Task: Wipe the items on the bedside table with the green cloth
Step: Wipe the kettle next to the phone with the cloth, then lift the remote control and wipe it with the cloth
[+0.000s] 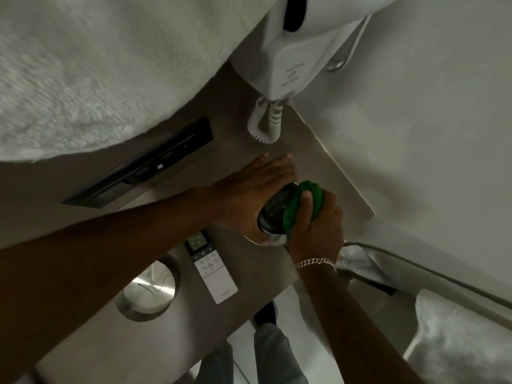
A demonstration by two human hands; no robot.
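Green cloth (pixel 304 206) pressed on a dark round object (pixel 273 214) at the counter's (pixel 249 275) right side.

The right hand (pixel 315 231) is curled around the bunched cloth, thumb on top, a bracelet (pixel 315 263) at its wrist. The left hand (pixel 249 195) cups the object, fingers straight and together. Just beside lies a white remote (pixel 213 270), near a round metal disc (pixel 151 286). Above hang a wall phone (pixel 293 56) and its coiled cord (pixel 264 120).

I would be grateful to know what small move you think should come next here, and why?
Probably slide the green cloth further along the dark rounded item: the right hand presses the cloth on its far end, while the left hand steadies it, and its near side is uncovered.
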